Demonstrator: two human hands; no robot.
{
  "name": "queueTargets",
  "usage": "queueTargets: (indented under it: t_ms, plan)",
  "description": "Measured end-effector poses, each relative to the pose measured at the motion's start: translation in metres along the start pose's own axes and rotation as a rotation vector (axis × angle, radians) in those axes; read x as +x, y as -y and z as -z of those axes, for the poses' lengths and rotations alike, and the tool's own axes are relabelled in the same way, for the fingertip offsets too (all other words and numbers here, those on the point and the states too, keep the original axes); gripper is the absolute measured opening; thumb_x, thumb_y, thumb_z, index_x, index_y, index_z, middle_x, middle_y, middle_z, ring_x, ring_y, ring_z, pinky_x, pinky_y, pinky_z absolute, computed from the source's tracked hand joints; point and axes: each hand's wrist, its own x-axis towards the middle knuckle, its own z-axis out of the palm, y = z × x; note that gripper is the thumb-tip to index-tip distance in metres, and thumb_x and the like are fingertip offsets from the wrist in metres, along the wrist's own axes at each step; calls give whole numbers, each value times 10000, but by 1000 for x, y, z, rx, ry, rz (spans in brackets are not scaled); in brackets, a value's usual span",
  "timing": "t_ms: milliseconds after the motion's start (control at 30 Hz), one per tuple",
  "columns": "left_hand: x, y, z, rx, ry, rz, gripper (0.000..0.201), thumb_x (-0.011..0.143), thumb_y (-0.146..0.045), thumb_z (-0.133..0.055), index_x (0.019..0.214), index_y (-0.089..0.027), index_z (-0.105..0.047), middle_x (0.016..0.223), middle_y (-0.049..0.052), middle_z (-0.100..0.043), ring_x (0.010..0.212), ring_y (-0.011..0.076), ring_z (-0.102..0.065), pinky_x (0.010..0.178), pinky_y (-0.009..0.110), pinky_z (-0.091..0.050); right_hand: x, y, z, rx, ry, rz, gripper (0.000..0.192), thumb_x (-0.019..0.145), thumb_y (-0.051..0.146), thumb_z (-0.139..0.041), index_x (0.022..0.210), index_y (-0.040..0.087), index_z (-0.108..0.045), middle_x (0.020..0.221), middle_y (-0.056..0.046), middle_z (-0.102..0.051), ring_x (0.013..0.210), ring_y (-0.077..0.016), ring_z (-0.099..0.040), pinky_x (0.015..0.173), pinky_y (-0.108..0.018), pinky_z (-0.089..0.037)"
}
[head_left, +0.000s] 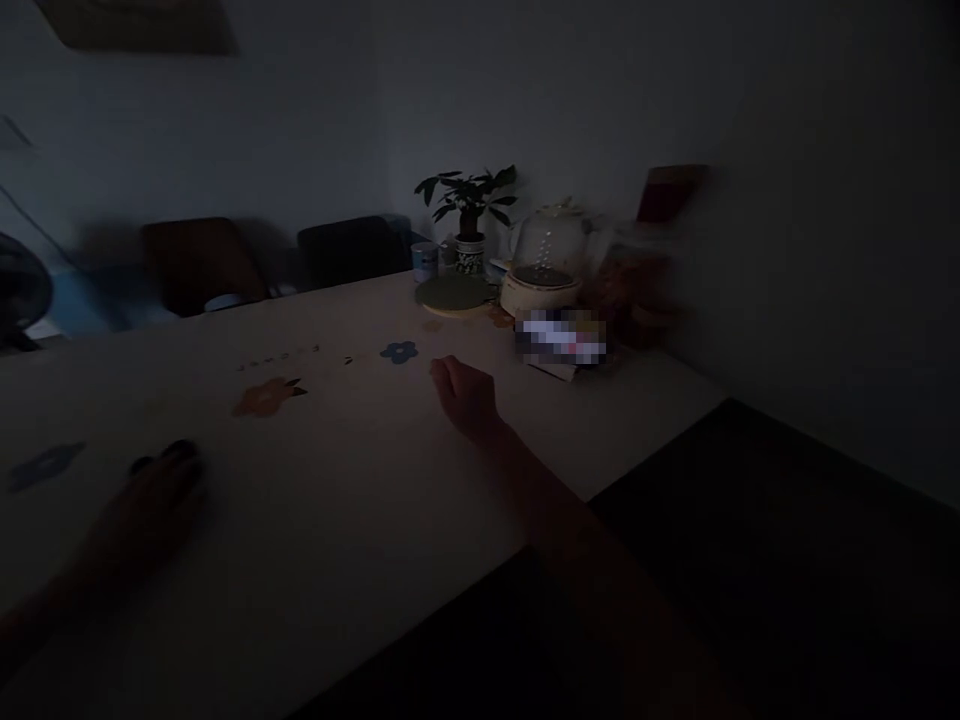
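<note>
The room is dim. The right hand (pixel 466 398) reaches out over the table (pixel 360 520) on a nearly straight forearm that runs from about 5 o'clock of the view up to its centre; the fingers are curled together into a loose fist, holding nothing visible, knuckles resting on or just above the tabletop. The left hand (pixel 154 492) lies at 8 o'clock, palm down on the table, dark and blurred; whether its fingers are spread or together cannot be told.

A blue flower print (pixel 399 351) sits just beyond the right hand at 11 o'clock of it, an orange flower print (pixel 266 397) between the two hands.

At 1 o'clock of the right hand stands a glass-lidded pot (pixel 546 262), its contents unreadable. A potted plant (pixel 469 215) and a small cup (pixel 424 260) stand at 12 o'clock, a round mat (pixel 454 294) before them.
</note>
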Motion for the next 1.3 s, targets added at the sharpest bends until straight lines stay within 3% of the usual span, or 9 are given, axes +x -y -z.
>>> queueTargets:
  t_ms: [167, 300, 400, 500, 633, 767, 900, 1133, 1300]
  plan:
    - [-11, -108, -7, -91, -20, -288, 609, 980, -523, -290, 1396, -172, -561, 1553, 136, -421, 1453, 332, -373, 1164, 515, -401, -1, -7, -5, 152, -96, 7, 408, 1061, 389, -346, 831, 177, -608, 684, -39, -645, 658, -147, -615, 621, -240, -344]
    - [-2, -205, 11, -141, -42, -575, 631, 991, -567, -335, 1504, -216, -445, 1605, 147, -323, 1494, 358, -285, 1179, 543, -365, 2, -8, -4, 356, -165, -85, 433, 1053, 443, -356, 771, 196, -572, 632, -15, -608, 629, -144, -607, 654, -242, -400]
    - [15, -264, 23, -205, -43, -733, 623, 999, -570, -340, 1489, -204, -461, 1598, 160, -320, 1488, 363, -286, 1201, 546, -325, 8, -9, 2, 588, -238, -204, 432, 1036, 476, -371, 751, 204, -548, 571, 14, -558, 561, -129, -568, 603, -235, -415]
    - [41, -308, 25, -262, -80, -820, 553, 1026, -497, -314, 1426, -176, -522, 1546, 148, -399, 1473, 321, -313, 1234, 515, -270, 15, -11, 10, 815, -334, -413, 413, 1020, 466, -386, 740, 202, -537, 519, 35, -516, 464, -108, -501, 490, -216, -390]
    - [77, -339, 24, -338, -39, -813, 452, 1031, -399, -340, 1364, -190, -562, 1506, 92, -470, 1428, 272, -381, 1222, 499, -281, 20, -15, 20, 953, -431, -619, 389, 1022, 406, -365, 737, 197, -529, 493, 46, -494, 406, -95, -451, 405, -197, -339]
    - [111, -344, 26, -415, 60, -620, 442, 982, -372, -466, 1400, -234, -514, 1426, 62, -554, 1312, 254, -491, 1139, 479, -379, 19, -13, 28, 983, -419, -630, 348, 1009, 382, -399, 751, 192, -534, 508, 48, -503, 410, -90, -459, 387, -190, -327]
    - [143, -327, 24, -372, 39, -432, 350, 973, -365, -476, 1217, -177, -642, 1317, 112, -607, 1208, 247, -548, 1078, 386, -423, 17, -17, 37, 930, -353, -580, 359, 1001, 439, -411, 774, 193, -543, 542, 33, -541, 433, -95, -482, 395, -193, -338]
    - [176, -227, 23, -241, 60, -61, 391, 968, -291, -350, 1185, -122, -629, 1276, 186, -594, 1186, 315, -552, 962, 426, -483, 17, -44, 35, 781, -227, -526, 329, 991, 394, -412, 751, 201, -525, 557, 23, -556, 479, -112, -506, 485, -219, -386]
    - [185, -174, 25, -157, 123, 27, 400, 965, -346, -324, 1108, -126, -626, 1133, 201, -629, 1064, 341, -604, 917, 494, -491, 13, -49, 12, 576, -123, -505, 311, 1013, 329, -344, 768, 226, -506, 599, 14, -576, 544, -151, -555, 571, -268, -417]
